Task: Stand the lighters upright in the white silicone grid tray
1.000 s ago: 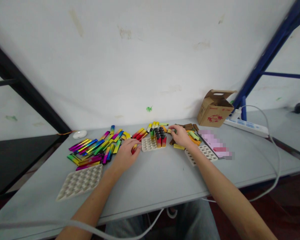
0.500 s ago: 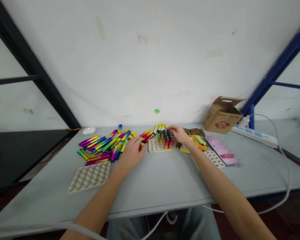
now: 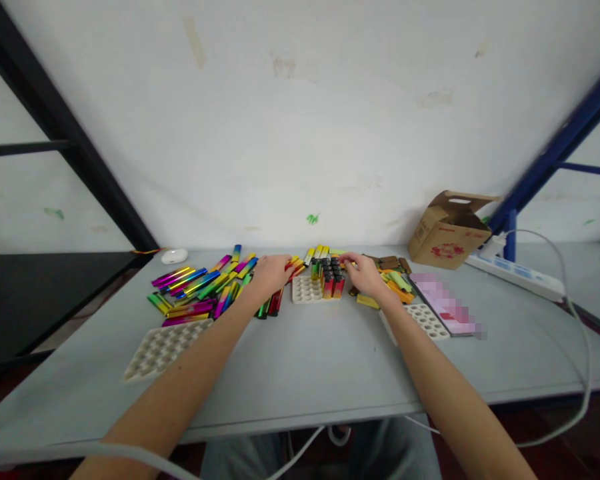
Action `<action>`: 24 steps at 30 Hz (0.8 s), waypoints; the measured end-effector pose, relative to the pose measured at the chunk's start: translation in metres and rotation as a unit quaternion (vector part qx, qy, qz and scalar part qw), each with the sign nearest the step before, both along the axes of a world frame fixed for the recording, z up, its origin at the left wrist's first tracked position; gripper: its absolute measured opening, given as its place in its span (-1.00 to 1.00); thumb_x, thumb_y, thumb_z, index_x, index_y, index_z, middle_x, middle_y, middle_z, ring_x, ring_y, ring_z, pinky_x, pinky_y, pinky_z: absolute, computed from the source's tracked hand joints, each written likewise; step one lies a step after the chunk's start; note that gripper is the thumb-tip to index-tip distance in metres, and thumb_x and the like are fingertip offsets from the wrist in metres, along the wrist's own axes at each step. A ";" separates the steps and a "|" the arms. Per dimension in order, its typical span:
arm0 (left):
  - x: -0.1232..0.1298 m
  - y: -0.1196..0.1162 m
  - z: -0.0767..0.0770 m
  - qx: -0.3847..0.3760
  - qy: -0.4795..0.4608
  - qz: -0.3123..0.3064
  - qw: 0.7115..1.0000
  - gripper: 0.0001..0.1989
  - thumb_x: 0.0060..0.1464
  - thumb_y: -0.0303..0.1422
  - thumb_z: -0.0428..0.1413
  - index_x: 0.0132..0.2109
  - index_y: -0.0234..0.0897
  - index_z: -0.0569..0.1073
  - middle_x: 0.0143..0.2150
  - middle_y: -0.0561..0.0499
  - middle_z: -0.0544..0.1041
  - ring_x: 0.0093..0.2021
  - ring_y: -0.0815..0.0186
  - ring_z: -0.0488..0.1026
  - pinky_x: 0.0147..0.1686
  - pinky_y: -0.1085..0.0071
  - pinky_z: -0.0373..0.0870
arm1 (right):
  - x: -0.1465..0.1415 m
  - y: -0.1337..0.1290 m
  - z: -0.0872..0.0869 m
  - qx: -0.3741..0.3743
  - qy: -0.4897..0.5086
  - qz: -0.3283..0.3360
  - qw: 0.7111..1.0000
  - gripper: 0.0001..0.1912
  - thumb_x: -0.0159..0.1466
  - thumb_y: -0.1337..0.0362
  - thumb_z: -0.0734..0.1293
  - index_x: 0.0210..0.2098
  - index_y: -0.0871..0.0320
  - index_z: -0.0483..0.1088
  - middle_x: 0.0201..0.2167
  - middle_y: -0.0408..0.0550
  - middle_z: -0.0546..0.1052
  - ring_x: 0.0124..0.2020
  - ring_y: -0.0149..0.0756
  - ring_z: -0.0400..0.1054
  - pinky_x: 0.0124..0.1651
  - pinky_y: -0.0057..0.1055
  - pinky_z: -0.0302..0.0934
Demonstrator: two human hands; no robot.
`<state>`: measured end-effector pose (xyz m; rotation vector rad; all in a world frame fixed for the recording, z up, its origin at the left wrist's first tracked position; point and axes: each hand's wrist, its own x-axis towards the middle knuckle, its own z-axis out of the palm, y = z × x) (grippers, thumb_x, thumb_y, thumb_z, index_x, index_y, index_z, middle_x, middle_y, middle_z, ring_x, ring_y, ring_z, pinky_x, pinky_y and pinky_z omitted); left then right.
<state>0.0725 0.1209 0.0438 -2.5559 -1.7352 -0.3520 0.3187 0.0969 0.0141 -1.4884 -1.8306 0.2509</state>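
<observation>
Red-and-yellow lighters (image 3: 333,285) with black tops stand upright in the right part of a small white holed tray (image 3: 307,291); the tray's left holes are bare. My right hand (image 3: 361,272) is at the right side of these lighters, fingers bent; whether it grips one is too small to tell. My left hand (image 3: 273,272) reaches over the pile of shiny multicoloured lighters (image 3: 200,287), its fingertips by red-and-yellow ones (image 3: 296,265) lying behind the tray. What its fingers hold, if anything, is hidden. Dark red and green lighters (image 3: 275,304) lie below my left hand.
A white tray (image 3: 165,348) lies at the left, another (image 3: 429,321) at the right beside a pink-screened phone (image 3: 443,303). Yellow and brown lighters (image 3: 397,283) lie at the right. Behind are an open cardboard box (image 3: 447,233), a power strip (image 3: 517,275) and a white mouse-like object (image 3: 174,256).
My left hand has moved up and slightly left towards the red-and-yellow lighters, uncovering dark red and green ones below it. My right hand stays beside the standing lighters. The view has shifted slightly.
</observation>
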 end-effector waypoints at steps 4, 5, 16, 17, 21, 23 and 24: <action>0.000 0.009 -0.004 0.006 -0.047 0.030 0.998 -0.72 0.13 -0.24 0.11 -0.05 -0.26 0.51 -0.14 -0.13 0.60 -0.12 0.13 0.52 -0.15 0.34 0.37 | 0.001 0.000 0.000 0.002 -0.007 -0.013 1.000 -0.70 0.27 0.34 0.19 -0.14 0.22 0.52 -0.15 0.08 0.60 -0.12 -0.17 0.47 0.01 -0.27 0.29; -0.001 0.011 -0.006 0.005 -0.066 0.031 0.997 -0.69 0.11 -0.25 0.14 -0.01 -0.26 0.50 -0.13 -0.12 0.60 -0.13 0.15 0.52 -0.15 0.35 0.38 | 0.001 0.000 0.000 0.000 -0.004 -0.014 1.000 -0.69 0.27 0.34 0.19 -0.13 0.22 0.52 -0.15 0.08 0.60 -0.12 -0.18 0.47 0.01 -0.26 0.28; 0.002 0.012 -0.012 -0.009 -0.081 0.023 0.996 -0.74 0.15 -0.28 0.08 -0.05 -0.25 0.51 -0.14 -0.12 0.61 -0.13 0.13 0.52 -0.11 0.29 0.39 | 0.015 0.004 0.007 0.035 0.050 -0.050 0.997 -0.70 0.24 0.28 0.20 -0.20 0.23 0.53 -0.21 0.07 0.61 -0.19 -0.16 0.48 -0.03 -0.24 0.29; 0.002 0.012 -0.012 -0.009 -0.076 0.025 0.997 -0.73 0.15 -0.28 0.08 -0.04 -0.24 0.50 -0.13 -0.13 0.60 -0.12 0.12 0.52 -0.11 0.29 0.39 | 0.019 0.005 0.008 0.042 0.071 -0.060 0.995 -0.70 0.23 0.27 0.20 -0.21 0.23 0.53 -0.23 0.07 0.62 -0.21 -0.17 0.48 -0.05 -0.24 0.30; 0.002 0.012 -0.014 -0.010 -0.077 0.041 0.996 -0.65 0.07 -0.34 0.13 0.03 -0.24 0.47 -0.08 -0.13 0.59 -0.10 0.12 0.52 -0.11 0.30 0.39 | 0.038 0.011 0.009 0.067 0.147 -0.111 0.981 -0.68 0.19 0.23 0.19 -0.26 0.23 0.53 -0.29 0.08 0.62 -0.26 -0.16 0.48 -0.10 -0.23 0.32; 0.003 0.011 -0.014 -0.009 -0.078 0.050 0.996 -0.65 0.05 -0.35 0.14 0.03 -0.23 0.47 -0.08 -0.12 0.59 -0.12 0.13 0.52 -0.12 0.31 0.40 | 0.044 0.014 0.006 0.067 0.169 -0.122 0.976 -0.68 0.17 0.21 0.19 -0.29 0.23 0.53 -0.30 0.08 0.62 -0.27 -0.15 0.47 -0.10 -0.21 0.32; 0.003 0.009 -0.013 -0.005 -0.077 0.052 0.996 -0.66 0.06 -0.35 0.13 0.02 -0.22 0.47 -0.09 -0.11 0.59 -0.12 0.13 0.52 -0.14 0.32 0.39 | 0.045 0.015 0.004 0.065 0.175 -0.123 0.975 -0.68 0.16 0.20 0.20 -0.29 0.23 0.53 -0.30 0.07 0.62 -0.27 -0.15 0.47 -0.09 -0.21 0.32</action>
